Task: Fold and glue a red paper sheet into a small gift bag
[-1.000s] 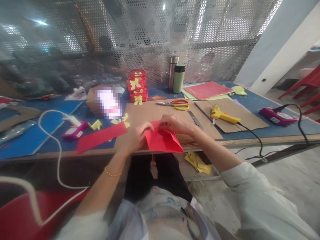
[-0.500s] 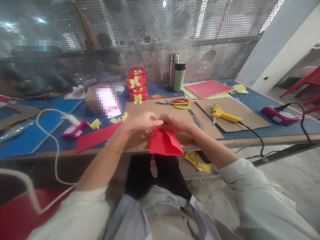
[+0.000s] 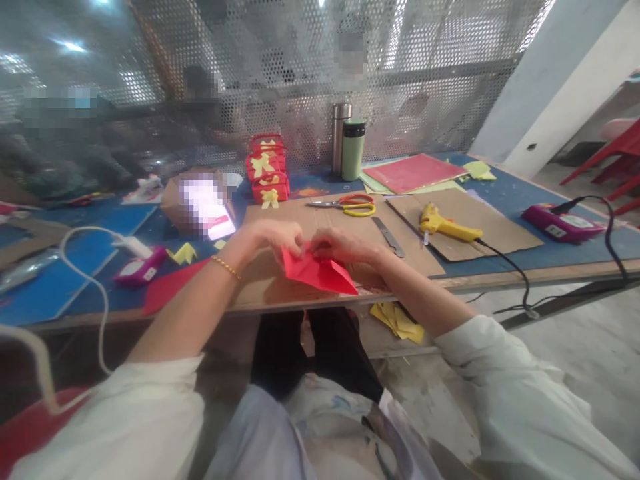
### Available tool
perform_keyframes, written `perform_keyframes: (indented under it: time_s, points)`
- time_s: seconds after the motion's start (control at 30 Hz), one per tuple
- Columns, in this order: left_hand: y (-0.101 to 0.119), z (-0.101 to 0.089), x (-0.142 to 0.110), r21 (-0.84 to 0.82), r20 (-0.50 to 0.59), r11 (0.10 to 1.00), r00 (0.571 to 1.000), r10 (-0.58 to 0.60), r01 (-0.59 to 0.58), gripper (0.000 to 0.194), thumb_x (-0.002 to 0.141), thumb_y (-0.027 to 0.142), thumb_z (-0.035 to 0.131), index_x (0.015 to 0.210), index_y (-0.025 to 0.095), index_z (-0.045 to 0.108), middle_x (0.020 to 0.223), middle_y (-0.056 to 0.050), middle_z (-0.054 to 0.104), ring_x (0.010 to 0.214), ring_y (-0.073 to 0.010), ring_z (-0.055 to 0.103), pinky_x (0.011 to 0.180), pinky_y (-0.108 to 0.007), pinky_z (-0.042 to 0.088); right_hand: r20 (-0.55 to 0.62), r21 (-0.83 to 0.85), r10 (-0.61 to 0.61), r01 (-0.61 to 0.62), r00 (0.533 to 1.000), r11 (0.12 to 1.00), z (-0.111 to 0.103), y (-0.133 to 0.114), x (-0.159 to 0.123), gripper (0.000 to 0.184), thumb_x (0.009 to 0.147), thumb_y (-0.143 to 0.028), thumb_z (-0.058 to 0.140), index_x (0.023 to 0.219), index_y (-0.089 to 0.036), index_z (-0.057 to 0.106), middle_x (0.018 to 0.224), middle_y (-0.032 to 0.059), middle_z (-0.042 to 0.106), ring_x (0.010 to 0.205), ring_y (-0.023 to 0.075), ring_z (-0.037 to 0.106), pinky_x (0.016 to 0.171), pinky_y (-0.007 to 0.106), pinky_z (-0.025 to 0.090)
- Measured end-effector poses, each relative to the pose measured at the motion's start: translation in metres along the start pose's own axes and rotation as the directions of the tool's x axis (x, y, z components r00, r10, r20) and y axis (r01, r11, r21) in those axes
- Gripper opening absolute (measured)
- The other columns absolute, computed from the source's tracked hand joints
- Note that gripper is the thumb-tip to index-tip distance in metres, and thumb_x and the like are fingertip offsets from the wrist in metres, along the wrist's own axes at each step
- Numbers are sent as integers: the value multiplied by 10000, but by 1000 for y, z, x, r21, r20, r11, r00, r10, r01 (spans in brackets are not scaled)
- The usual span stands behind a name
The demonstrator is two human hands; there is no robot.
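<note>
The folded bright red paper piece (image 3: 323,275) is between both hands, at the near edge of the brown corrugated cardboard sheet (image 3: 265,288) on the blue tabletop (image 3: 480,268). The left hand (image 3: 284,237) is closed, pinching the upper left edge. The right hand (image 3: 337,245) grips the upper fold with curled fingertips. Contact between paper and cardboard cannot be confirmed.

Handling: the piece is probably very light, thin and flexible, yet stiff enough to take a crease. Grasp it by the folded edges, using light fingertip pressure; squeezing the open panel may dent or crumple it.

Beyond the hands lie a flat grey metal strip (image 3: 387,237) and scissors with red and yellow handles (image 3: 359,205). To the right, a yellow glue gun (image 3: 453,228) rests on a second cardboard sheet (image 3: 503,235). Farther back stand red boxes with yellow bows (image 3: 270,181) and a green bottle (image 3: 353,157).
</note>
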State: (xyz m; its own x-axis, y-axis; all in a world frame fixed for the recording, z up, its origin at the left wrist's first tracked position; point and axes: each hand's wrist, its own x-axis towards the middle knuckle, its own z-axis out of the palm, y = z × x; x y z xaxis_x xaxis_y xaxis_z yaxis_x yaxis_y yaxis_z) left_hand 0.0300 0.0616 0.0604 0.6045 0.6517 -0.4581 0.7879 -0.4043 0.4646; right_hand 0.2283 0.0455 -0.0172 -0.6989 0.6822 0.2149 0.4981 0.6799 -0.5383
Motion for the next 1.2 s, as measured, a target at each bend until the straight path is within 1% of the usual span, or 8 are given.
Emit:
perform_keyframes:
  time_s: [0.2,0.3,0.37,0.47,0.6,0.8,1.0,1.2]
  points:
    - [-1,8,-6,-230,14,972,999,46,-42,237,733,352,686,579,187,616,495,19,521,452,-111,455,468,-248,365,-8,62,-27,28,1000,998,0,4,-2,135,893,-264,638,913,-173,736,888,39,699,794,152,586,690,248,414]
    - [-5,27,-20,-415,-154,909,988,-24,-43,241,863,363,560,807,162,679,625,-37,661,550,-147,596,565,-270,477,-19,96,-54,56,998,994,1,4,-5,129,900,-255,626,887,-168,722,885,41,688,801,156,591,713,259,429]
    - [-11,47,-32,-348,-369,934,928,-59,-79,244,910,289,480,798,166,659,699,-59,689,625,-168,636,629,-304,501,-27,112,-81,83,996,990,2,4,-7,129,911,-235,608,883,-173,717,896,44,683,821,159,605,739,268,441]
    - [-16,79,-50,-8,-563,997,824,60,-78,236,920,268,520,790,188,700,872,-71,697,806,-205,634,751,-350,482,-27,81,-99,101,995,992,3,6,-9,130,922,-224,604,896,-181,724,906,46,664,836,164,617,764,283,455]
    - [-13,109,-63,161,-616,986,775,141,-51,229,960,231,514,928,191,737,1004,-85,662,981,-243,593,857,-379,461,-34,23,-132,133,991,991,4,-2,-12,167,909,-151,595,973,-205,740,979,54,636,894,173,622,800,303,476]
    - [-10,120,-64,239,-653,971,735,179,-24,226,1006,235,485,1043,172,699,1062,-88,665,999,-249,562,859,-406,435,-13,-81,-222,220,975,972,5,-28,-18,252,883,-80,573,1001,-214,751,981,67,626,895,187,588,761,315,471]
    - [-16,130,-62,224,-692,974,701,174,-20,207,973,171,514,1058,181,702,1072,-93,671,1026,-277,565,847,-438,428,-9,-152,-350,344,937,927,13,-26,-15,252,869,-77,582,1012,-213,739,984,91,683,948,232,570,855,403,459]
    - [-21,141,-64,162,-751,984,638,169,-71,186,952,156,546,1037,209,703,1075,-64,693,1021,-237,599,852,-404,454,-57,-98,-390,384,919,918,25,-22,-11,298,829,-25,577,1024,-210,705,920,61,701,862,194,631,774,335,474]
